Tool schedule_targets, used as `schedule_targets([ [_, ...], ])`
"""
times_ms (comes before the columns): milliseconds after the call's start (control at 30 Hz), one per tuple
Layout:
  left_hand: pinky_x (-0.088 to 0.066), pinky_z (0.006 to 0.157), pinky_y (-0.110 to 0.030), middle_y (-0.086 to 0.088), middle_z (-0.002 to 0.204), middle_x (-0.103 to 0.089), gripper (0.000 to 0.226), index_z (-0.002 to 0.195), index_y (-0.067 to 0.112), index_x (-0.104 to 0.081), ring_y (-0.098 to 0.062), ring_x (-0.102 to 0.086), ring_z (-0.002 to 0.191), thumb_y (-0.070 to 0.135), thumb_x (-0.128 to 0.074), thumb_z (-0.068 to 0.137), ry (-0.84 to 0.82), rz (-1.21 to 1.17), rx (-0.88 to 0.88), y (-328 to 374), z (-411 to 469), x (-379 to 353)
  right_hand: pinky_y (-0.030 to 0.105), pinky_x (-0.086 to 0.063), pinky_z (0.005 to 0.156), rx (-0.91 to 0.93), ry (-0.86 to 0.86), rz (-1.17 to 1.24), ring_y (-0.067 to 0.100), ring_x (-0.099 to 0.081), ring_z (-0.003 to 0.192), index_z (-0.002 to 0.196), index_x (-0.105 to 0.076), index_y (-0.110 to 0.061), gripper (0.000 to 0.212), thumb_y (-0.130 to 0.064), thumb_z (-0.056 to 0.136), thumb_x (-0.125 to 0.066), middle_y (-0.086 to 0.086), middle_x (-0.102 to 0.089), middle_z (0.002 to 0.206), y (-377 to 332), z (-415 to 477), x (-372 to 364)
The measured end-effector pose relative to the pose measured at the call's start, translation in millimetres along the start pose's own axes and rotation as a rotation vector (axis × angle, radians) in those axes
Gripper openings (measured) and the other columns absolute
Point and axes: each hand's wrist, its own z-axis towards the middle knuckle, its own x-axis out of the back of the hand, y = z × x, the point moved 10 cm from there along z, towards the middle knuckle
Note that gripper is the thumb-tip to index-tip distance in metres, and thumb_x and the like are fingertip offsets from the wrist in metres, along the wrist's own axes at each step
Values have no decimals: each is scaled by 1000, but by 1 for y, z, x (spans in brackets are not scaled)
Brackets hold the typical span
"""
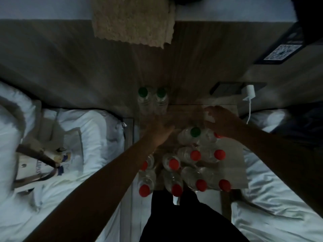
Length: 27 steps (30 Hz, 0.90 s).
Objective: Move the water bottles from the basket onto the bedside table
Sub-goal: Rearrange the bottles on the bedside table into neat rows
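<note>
The scene is dim. Several clear water bottles with red caps (195, 155) stand packed on the front of the wooden bedside table (185, 109), with one green-capped bottle (195, 131) among them. Two more green-capped bottles (143, 92) stand side by side at the back left. My left hand (161, 132) reaches over the table's middle with fingers stretched out, blurred, holding nothing. At the right rear of the cluster, my right hand (221, 119) has its fingers curled round a pale, blurred water bottle (208, 117). No basket is plainly visible.
A white bed (83, 137) lies to the left with a printed tote bag (35, 165) on it, another white bed (279, 198) to the right. A white charger (249, 94) with cable hangs from a wall socket. A card with a QR code (283, 52) sits at the far right.
</note>
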Motion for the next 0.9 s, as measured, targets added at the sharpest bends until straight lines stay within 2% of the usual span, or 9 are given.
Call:
schedule_targets([
  [67, -39, 82, -12, -3, 121, -57, 50, 127, 10, -51, -14, -53, 109, 36, -63, 86, -40, 29, -82, 16, -9, -15, 38, -47, 86, -12, -23, -1, 33, -59, 102, 136, -43, -11, 50, -28, 91, -58, 19, -54, 122, 12, -14, -5],
  [167, -37, 81, -23, 1, 111, -55, 48, 121, 14, -51, -12, -51, 99, 42, -61, 84, -56, 205, -164, 45, -20, -34, 39, -43, 92, 22, -32, -16, 36, -54, 114, 140, -39, -18, 59, -35, 88, -60, 18, -49, 128, 31, -29, -14],
  [267, -33, 78, -23, -1, 110, -56, 47, 120, 13, -52, -13, -50, 92, 45, -59, 87, -26, 370, -216, 70, -28, -49, 34, -41, 93, 67, -51, -48, 33, -53, 116, 141, -37, -23, 60, -41, 88, -60, 12, -51, 131, 42, -41, -24],
  [433, -38, 94, -36, -13, 135, -47, 52, 131, 11, -44, -30, -48, 119, 34, -60, 88, -16, 526, -137, 75, -28, -73, 35, -44, 89, 142, 66, -6, 30, -58, 108, 129, -50, -19, 48, -44, 89, -57, 10, -62, 119, 50, -46, -28],
  [533, -38, 94, -37, -16, 131, -49, 47, 126, 8, -48, -32, -49, 115, 32, -61, 88, 34, 526, -75, 70, -24, -77, 41, -49, 88, 124, 66, -4, 31, -60, 104, 121, -53, -20, 45, -49, 87, -54, 10, -65, 113, 54, -42, -30],
  [667, -45, 92, -41, -14, 113, -62, 46, 109, 7, -61, -30, -57, 102, 44, -64, 82, 85, 459, -138, 73, -21, -80, 38, -51, 79, 109, 86, 117, 27, -63, 96, 114, -51, -26, 39, -50, 84, -57, 5, -67, 103, 63, -39, -39],
  [767, -48, 86, -41, -11, 103, -66, 69, 102, 9, -65, -25, -60, 94, 67, -52, 67, 97, 366, -199, 72, -16, -78, 38, -51, 80, 109, 107, 262, 20, -63, 92, 106, -54, -27, 34, -48, 81, -64, -1, -66, 97, 67, -33, -38],
  [833, -48, 84, -36, -8, 101, -68, 77, 100, 11, -67, -19, -59, 89, 72, -46, 59, 126, 291, -248, 68, -12, -79, 31, -50, 80, 115, 122, 362, 11, -62, 87, 103, -56, -29, 30, -45, 80, -68, -10, -64, 91, 72, -32, -39],
  [900, -44, 76, -22, -2, 96, -66, 71, 98, 11, -68, -5, -54, 79, 69, -53, 59, 139, 240, -286, 66, -10, -78, 18, -44, 75, 134, 172, 399, -2, -57, 78, 101, -58, -30, 27, -42, 80, -70, -20, -58, 83, 76, -30, -35],
])
